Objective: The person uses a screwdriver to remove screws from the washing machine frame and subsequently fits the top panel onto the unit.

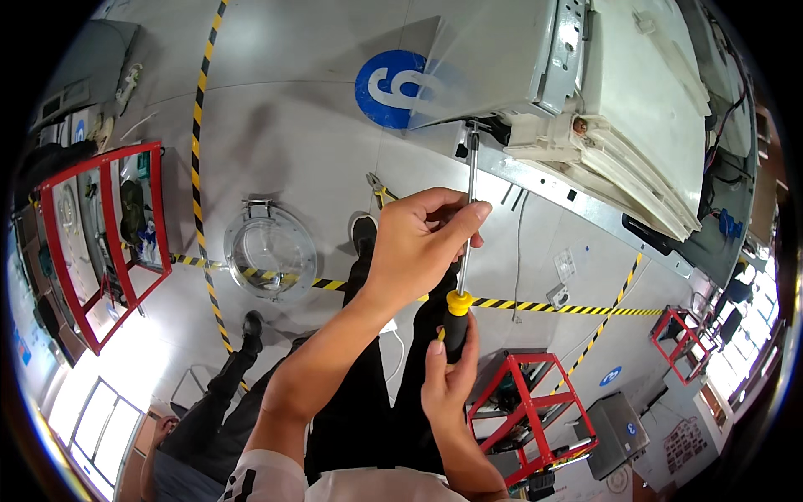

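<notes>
A long screwdriver point(473, 171) with a thin metal shaft and a black and yellow handle points away from me. My left hand point(422, 238) is closed around the middle of its shaft, thumb along the metal. Lower down, my right hand point(452, 372) grips the handle, fingers partly hidden behind it. The tip reaches the metal lower edge of an opened washing machine point(502, 163), beside a black part; whether it sits in a screw cannot be made out. Inside the machine's frame a white plastic tub point(644, 117) shows. Pliers point(381, 189) with yellow handles lie on the floor beyond my left wrist.
A round glass door point(270, 251) lies on the floor at left. Red-framed carts stand at left point(107, 243) and lower right point(531, 410). Another person's legs point(230, 376) extend at lower left. Black-yellow floor tape point(569, 308) and a thin cable point(520, 251) run near my feet.
</notes>
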